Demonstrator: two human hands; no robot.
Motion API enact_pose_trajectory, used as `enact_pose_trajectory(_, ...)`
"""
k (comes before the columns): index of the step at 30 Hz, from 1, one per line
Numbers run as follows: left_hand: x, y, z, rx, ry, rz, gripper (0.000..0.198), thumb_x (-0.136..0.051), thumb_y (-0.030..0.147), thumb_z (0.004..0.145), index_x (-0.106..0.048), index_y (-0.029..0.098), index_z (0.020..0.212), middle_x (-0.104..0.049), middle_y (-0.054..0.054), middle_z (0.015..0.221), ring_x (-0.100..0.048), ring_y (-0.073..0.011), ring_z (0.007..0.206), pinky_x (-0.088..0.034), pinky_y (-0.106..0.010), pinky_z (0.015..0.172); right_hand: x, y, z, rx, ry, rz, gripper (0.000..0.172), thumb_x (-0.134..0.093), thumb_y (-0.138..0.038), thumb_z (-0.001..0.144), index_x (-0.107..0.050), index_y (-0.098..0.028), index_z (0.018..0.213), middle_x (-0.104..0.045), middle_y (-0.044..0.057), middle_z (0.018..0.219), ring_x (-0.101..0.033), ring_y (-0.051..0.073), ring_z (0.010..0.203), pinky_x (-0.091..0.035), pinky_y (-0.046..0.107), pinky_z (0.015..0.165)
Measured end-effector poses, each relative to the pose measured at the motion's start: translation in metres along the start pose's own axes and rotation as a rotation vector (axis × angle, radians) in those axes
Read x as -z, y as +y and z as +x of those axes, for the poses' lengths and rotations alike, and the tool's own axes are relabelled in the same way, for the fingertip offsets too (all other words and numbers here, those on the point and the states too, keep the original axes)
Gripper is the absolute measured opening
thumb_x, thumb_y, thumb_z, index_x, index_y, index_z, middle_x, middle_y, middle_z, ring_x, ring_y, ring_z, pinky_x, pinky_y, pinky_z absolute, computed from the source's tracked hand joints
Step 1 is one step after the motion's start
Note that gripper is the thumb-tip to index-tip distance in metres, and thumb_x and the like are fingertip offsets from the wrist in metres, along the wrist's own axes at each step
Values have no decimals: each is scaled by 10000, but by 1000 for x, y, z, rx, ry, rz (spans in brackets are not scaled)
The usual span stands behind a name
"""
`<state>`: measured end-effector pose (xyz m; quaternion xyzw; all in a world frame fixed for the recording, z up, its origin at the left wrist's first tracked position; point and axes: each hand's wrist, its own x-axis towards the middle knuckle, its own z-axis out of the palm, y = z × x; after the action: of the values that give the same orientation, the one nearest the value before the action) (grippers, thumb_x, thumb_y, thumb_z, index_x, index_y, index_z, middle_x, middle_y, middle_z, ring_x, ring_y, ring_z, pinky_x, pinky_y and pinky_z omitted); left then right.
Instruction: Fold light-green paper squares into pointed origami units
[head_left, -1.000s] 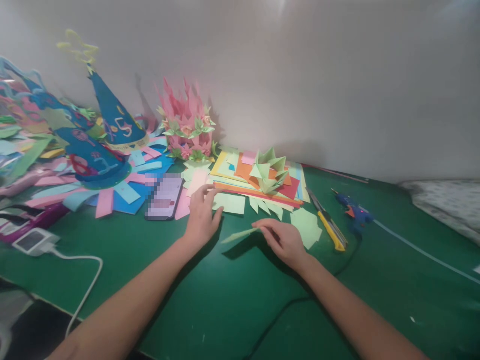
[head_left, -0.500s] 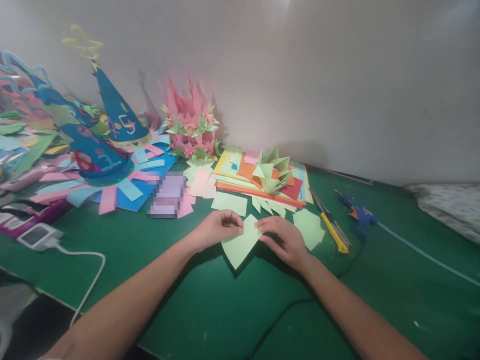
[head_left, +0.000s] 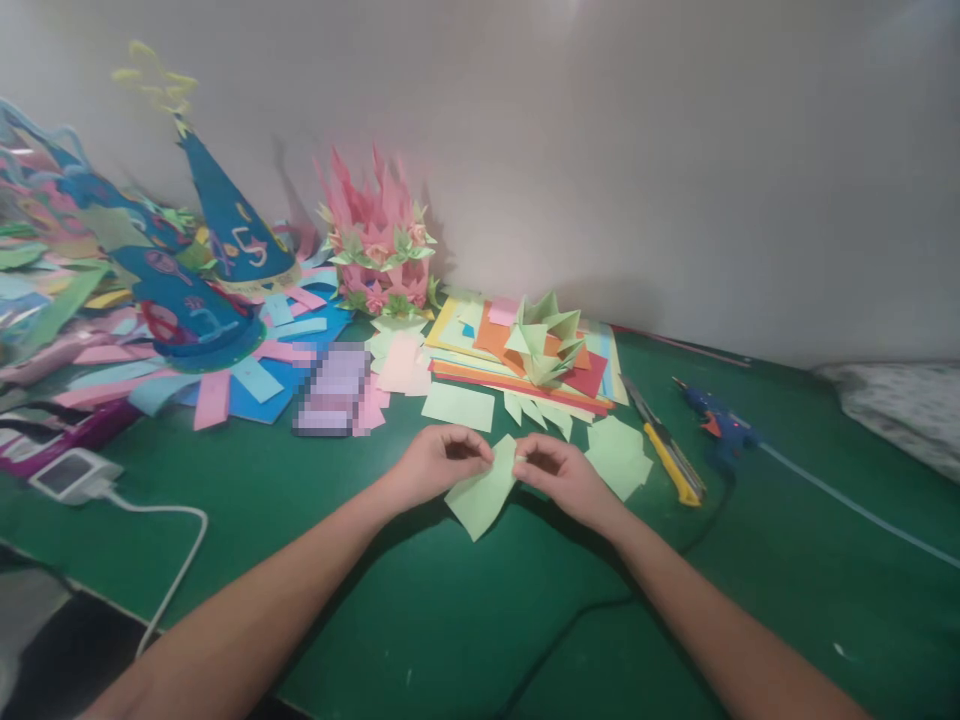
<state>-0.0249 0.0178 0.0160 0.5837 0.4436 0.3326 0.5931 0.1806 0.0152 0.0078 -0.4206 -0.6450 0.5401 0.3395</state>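
Just above the green table (head_left: 450, 600), a light-green paper piece (head_left: 481, 495) is pinched at its upper edge by the closed fingertips of the left hand (head_left: 435, 462) and right hand (head_left: 562, 472). It is judged light, thin and easily creased, so edge grips are advised. Cut green pieces (head_left: 616, 455) lie beyond.

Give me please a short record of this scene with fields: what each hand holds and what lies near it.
Left: left hand pinches the upper edge of the light green paper
Right: right hand pinches the same paper, close beside
Surface: green table
To the right: yellow cutter, blue glue gun
Behind: stack of coloured sheets, folded green flower on top
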Motion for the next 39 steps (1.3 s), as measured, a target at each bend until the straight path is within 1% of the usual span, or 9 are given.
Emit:
enact_pose_trajectory(3,-3,-1,-2,31,-42,10,212,-708,318,690,-686,131,789,-661,-16,709,-557,-102,624,-416,-211,606,-3,0,0,-69,47,22,333,-694,-479,709,-527,-191,705,-520,-40,639,-500,111,582,-436,255,596)
enact_pose_trajectory(6,-8,-5,-4,45,-76,-19,259,-727,366,677,-673,127,762,-653,-10,670,-551,-97,590,-412,-206,574,-8,0,0,-97,122,10,354,-711,-486,680,-512,-193,697,-498,-51,600,-484,104,538,-416,247,547)
enact_pose_trajectory(10,-15,-12,-5,34,-41,-53,270,-765,318,628,-592,133,722,-600,20,635,-530,-76,565,-405,-190,553,-12,1,-1,-66,194,-35,347,-722,-470,672,-525,-187,706,-492,-48,604,-446,93,527,-385,236,516)
enact_pose_trajectory(13,-17,-13,-4,17,0,-100,279,-758,279,636,-541,139,742,-562,39,638,-510,-58,554,-405,-178,545,-13,0,-1,-50,196,72,354,-743,-430,669,-546,-201,854,-494,-58,641,-453,86,539,-391,224,523)
enact_pose_trajectory(16,-16,-9,-3,-1,79,-158,306,-769,265,630,-515,142,749,-551,45,646,-505,-49,552,-411,-166,533,-13,-3,-1,-122,101,216,456,-728,-433,696,-535,-216,1048,-542,-50,670,-507,100,579,-437,242,576)
enact_pose_trajectory(20,-15,-5,-4,-5,135,-257,363,-806,257,589,-510,137,763,-558,46,649,-527,-50,556,-447,-163,532,-14,-8,-3,-198,-10,218,334,-721,-439,709,-627,-162,871,-632,16,778,-550,119,664,-458,262,636)
enact_pose_trajectory(24,-16,-5,-4,54,96,-330,397,-813,295,593,-524,131,810,-584,38,644,-571,-69,570,-495,-185,550,-14,-11,-4,-219,6,224,296,-727,-427,708,-637,-156,787,-630,3,723,-549,116,658,-454,256,637)
enact_pose_trajectory(29,-17,-8,-5,64,70,-358,378,-804,281,615,-546,126,844,-610,24,679,-605,-82,617,-524,-207,599,-15,-14,-3,-218,33,248,311,-723,-451,700,-630,-159,752,-618,-5,685,-537,111,624,-449,257,614)
enact_pose_trajectory(39,-17,-9,-6,15,54,-225,315,-766,198,655,-557,129,880,-623,-5,794,-588,-71,681,-483,-206,664,-17,-15,-3,-211,78,235,321,-728,-456,687,-614,-164,758,-587,-25,660,-506,101,589,-434,250,582)
